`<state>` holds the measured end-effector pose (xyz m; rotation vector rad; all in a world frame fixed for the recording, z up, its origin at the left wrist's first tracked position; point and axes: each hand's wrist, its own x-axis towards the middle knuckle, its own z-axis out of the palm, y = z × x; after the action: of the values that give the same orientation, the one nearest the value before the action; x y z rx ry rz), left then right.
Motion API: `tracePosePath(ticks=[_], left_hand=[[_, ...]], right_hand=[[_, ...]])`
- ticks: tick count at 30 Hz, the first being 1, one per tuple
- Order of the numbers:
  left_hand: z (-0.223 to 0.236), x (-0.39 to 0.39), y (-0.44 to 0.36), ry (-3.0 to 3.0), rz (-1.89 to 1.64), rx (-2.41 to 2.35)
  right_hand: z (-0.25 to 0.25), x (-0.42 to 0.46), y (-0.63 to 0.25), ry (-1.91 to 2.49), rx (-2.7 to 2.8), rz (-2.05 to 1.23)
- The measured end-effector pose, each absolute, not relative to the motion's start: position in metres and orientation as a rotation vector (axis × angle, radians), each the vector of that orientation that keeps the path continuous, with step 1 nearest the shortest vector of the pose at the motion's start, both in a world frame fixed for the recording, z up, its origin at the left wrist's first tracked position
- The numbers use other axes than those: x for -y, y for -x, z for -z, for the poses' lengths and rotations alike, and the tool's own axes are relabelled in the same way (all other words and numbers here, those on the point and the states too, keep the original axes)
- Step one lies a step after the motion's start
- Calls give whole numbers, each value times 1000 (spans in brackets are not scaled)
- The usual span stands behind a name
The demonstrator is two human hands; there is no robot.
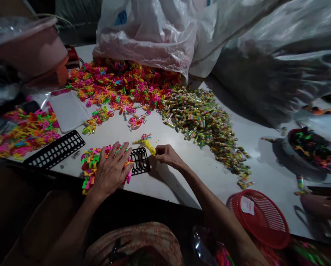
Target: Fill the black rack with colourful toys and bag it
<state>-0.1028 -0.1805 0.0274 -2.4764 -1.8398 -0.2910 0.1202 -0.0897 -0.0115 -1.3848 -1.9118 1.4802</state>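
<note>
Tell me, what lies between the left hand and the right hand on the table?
In the head view, a small black grid tray lies between the left hand and the right hand, which pinches a yellow toy piece.

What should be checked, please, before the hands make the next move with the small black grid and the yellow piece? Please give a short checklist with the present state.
1. Left hand steadies the filled tray of neon pieces: ok, it lies flat on top.
2. Right hand grips the yellow piece: ok, pinched at the fingertips.
3. Small black grid is within reach: ok, it lies between both hands.
4. Grid cells are free: cannot tell, too small to see.
5. Supply is near: ok, the neon pile and the wrapped tubes lie on the white table.
6. Spare long black grid: ok, left of the tray.
</note>
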Motion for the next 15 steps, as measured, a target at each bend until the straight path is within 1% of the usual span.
tracePosePath(ticks=[2, 4, 8, 13, 15], left_hand=[[-27, 181, 103, 2473, 284, 1840], [-27, 181, 103, 2476, 286, 1834], [-27, 181, 104, 2483, 297, 1839], [-28, 181, 103, 2487, 312, 1846], [-28, 181, 103, 2486, 326, 1849]], right_hand=[[11, 95, -120, 1249, 1588, -1755], [8, 98, -119, 1159, 1418, -1840], [4, 101, -118, 1173, 1393, -1821], [15, 98, -109, 1268, 1427, -1634], [22, 97, -102, 1260, 1409, -1612]])
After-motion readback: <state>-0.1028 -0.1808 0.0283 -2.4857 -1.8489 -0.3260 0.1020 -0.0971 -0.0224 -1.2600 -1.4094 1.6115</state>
